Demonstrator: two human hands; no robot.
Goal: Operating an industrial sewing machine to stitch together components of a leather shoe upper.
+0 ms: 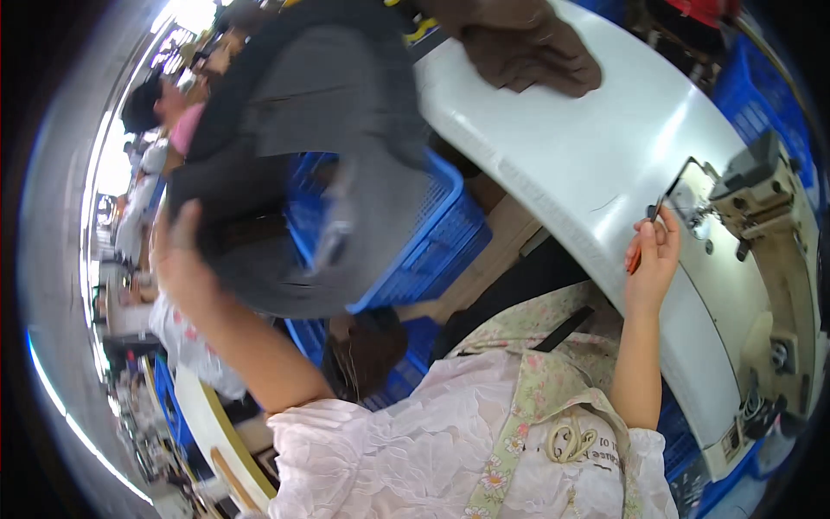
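In front of me, a dark grey cloth piece (328,112) hangs in the air, blurred, with an opening through its middle. My left hand (186,259) is at its left edge, smeared by motion, so I cannot tell whether the fingers grip it. Behind and below the cloth, a blue plastic basket (441,251) shows partly. Over the white table, my right hand (654,246) is closed around small thread snips with an orange handle (635,260), their dark tip pointing up. A sewing machine (756,195) stands just right of that hand.
Brown cloth (527,48) lies at the far end of the white table (553,147). Dark brown cloth (367,350) sits low in a blue basket near my lap. Another blue basket (761,99) stands beyond the machine. People (160,108) are at the far left.
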